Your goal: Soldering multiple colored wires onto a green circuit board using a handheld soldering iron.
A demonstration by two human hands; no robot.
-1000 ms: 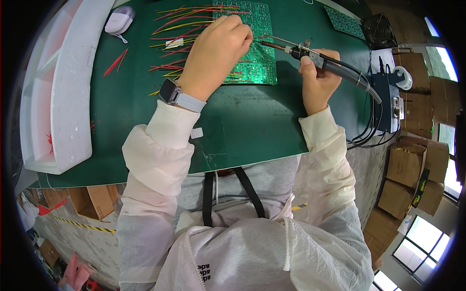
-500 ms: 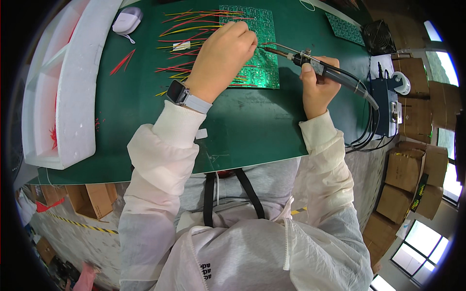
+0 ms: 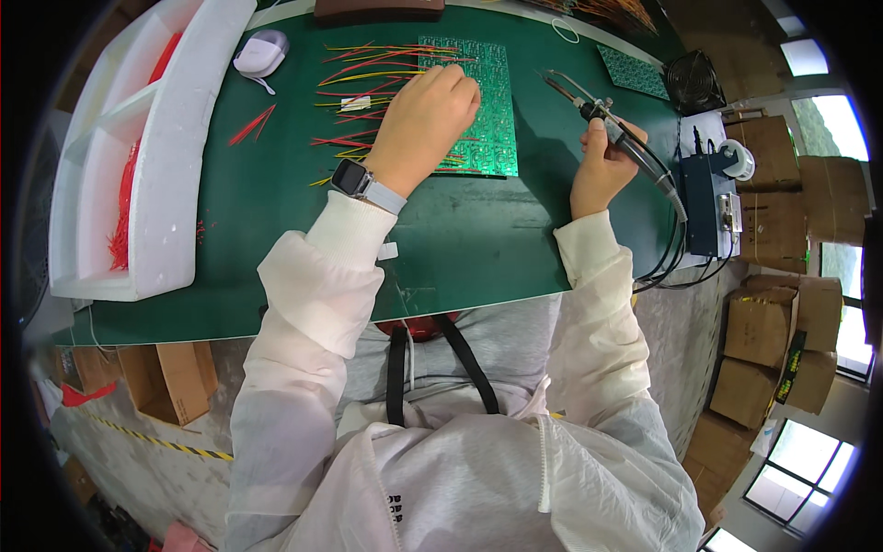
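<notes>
- Foam tray [image 3: 169, 207] at nine o'clock, at the table's [image 3: 478, 230] left end, with red wires in its compartments.
- Earbud case [image 3: 261, 55] at ten o'clock from the left hand; below it lie spare wires [image 3: 252, 125], red, loose on the table.
- Wires [image 3: 368, 57], red and yellow, fan out toward nine o'clock from the board. The left forearm crosses their lower ends, so a sleeve or watch [image 3: 349, 178] catching could pull some askew.
- Left hand [image 3: 425, 120], fingers curled together over the board's left side; their tips are hidden, so whether they pinch a wire cannot be told. A slip there could shift a wire off its spot.
- Board [image 3: 497, 120], green, flat on the table at one o'clock from the left hand.
- Right hand [image 3: 602, 173], well apart from the left, wrapped round the iron [image 3: 648, 161]. The tip [image 3: 556, 86] points to ten o'clock, clear of the board; if hot, a careless swing toward nine could burn the left fingers or scorch wires.
- Station [image 3: 704, 216] at four o'clock from the right hand; its cables [image 3: 679, 241] loop by the table's edge, where a snag could jerk the iron.
</notes>
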